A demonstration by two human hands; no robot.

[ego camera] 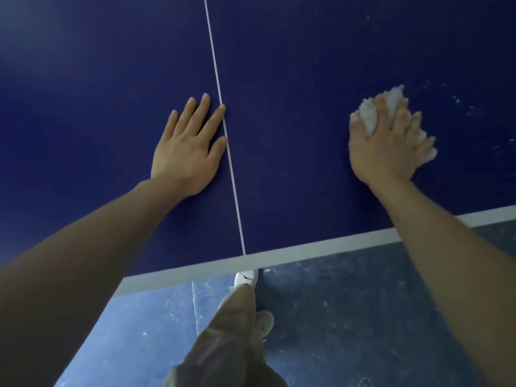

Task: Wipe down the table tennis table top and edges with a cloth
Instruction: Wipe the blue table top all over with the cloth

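Head view looks down on the dark blue table tennis table (293, 65), whose thin white centre line (223, 129) runs from the top of the frame to the white band along the near edge (307, 248). The left hand (187, 148) lies flat on the top, palm down with its fingers straight and slightly spread, just left of the centre line; the index fingertip and thumb reach that line. The right hand (386, 143) is well apart from it, on the other side of the line, pressing down on a bunched whitish cloth (370, 114). Its fingers are spread over the cloth and bent a little round it, with cloth showing between the fingers, past the fingertips and at the outer side of the hand. Small pale specks (458, 100) dot the blue surface to the right of the cloth. Both bare forearms stretch in from the lower corners. Below the table edge lies a scuffed blue floor (349, 303), where the person's khaki trouser leg (231, 331) and two light shoes (245, 277) show.
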